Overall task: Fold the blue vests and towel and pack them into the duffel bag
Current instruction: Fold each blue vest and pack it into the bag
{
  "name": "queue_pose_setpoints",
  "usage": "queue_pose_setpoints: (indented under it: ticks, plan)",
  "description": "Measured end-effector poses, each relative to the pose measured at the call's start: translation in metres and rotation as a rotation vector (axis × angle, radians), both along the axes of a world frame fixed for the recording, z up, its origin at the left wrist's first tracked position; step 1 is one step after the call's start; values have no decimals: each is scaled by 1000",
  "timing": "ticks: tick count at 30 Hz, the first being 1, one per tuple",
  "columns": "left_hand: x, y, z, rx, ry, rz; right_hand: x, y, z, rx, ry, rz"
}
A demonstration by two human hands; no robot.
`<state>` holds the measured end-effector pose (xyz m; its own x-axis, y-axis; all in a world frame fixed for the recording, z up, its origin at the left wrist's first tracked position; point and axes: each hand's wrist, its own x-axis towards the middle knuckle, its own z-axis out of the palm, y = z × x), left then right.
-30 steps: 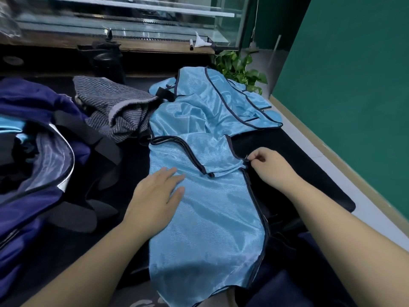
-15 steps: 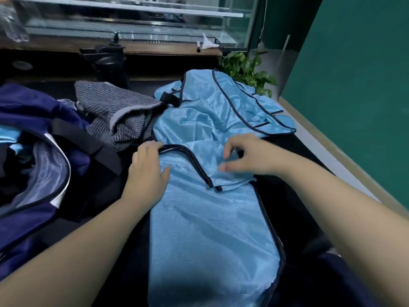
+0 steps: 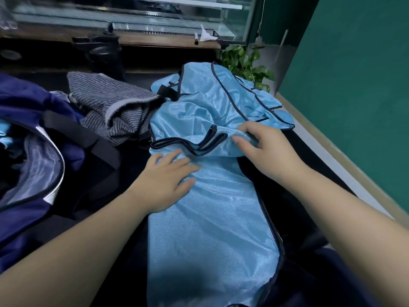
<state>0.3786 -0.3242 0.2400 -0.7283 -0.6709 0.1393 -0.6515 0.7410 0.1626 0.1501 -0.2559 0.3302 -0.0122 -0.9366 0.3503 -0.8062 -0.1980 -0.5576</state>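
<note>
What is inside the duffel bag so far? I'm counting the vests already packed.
Through the open mouth of the duffel bag, a bit of light blue fabric shows against the pale lining. The rest of the interior is dark or out of frame, so no count is possible.

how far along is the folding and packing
Early to midway. Done: something light blue already shows inside the open duffel bag. In hand: the near vest, left hand pressing it flat, right hand gripping its top part. Left: the far vest and the towel lie crumpled, unpacked.
</note>
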Motion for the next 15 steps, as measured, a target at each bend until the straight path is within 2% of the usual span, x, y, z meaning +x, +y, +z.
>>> queue_pose_setpoints:
  ticks: [4,8,10,13,15]
  plan:
    - [-3,0,-4,-27,-15,118,6,12,-4,17,144,219]
    - [1,2,1,0,250,225,4,20,-29,155,317,348]
    - [5,3,4,-3,349,290,3,24,-36,207,366,354]
    - [7,5,3,-44,337,334,6,26,-38,295,363,323]
    - [5,7,4,-89,373,382,7,20,-38,221,281,185]
